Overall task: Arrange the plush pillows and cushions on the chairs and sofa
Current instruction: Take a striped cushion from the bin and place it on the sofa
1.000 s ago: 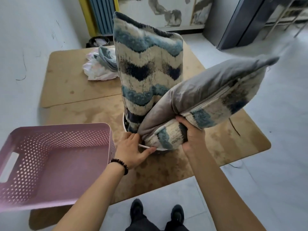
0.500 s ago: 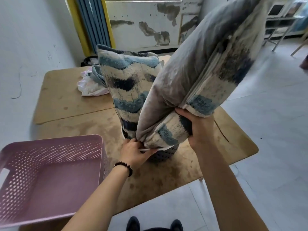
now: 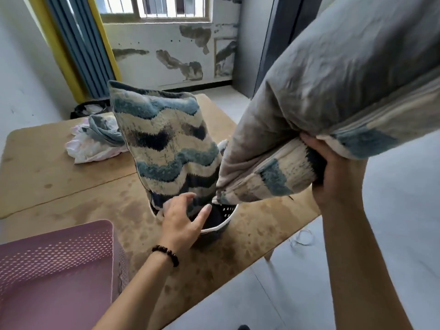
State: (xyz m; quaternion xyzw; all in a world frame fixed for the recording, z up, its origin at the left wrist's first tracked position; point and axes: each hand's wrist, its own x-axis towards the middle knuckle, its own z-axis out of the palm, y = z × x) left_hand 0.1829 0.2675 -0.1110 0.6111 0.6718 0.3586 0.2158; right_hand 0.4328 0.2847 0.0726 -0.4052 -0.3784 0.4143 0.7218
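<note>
In the round basket, a blue-and-cream wavy plush pillow stands upright.

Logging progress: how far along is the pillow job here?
Early. Done: nothing placed; no chair or sofa in view. In hand: right hand grips the grey-backed pillow, lifted nearly clear of the dark round basket. Left hand rests open at the rim. Left: the wavy blue pillow stands in the basket; both need placing.

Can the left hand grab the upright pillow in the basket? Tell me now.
Probably yes: the left hand is open right at the base of the upright pillow, fingers touching it at the basket rim, nothing between.
</note>
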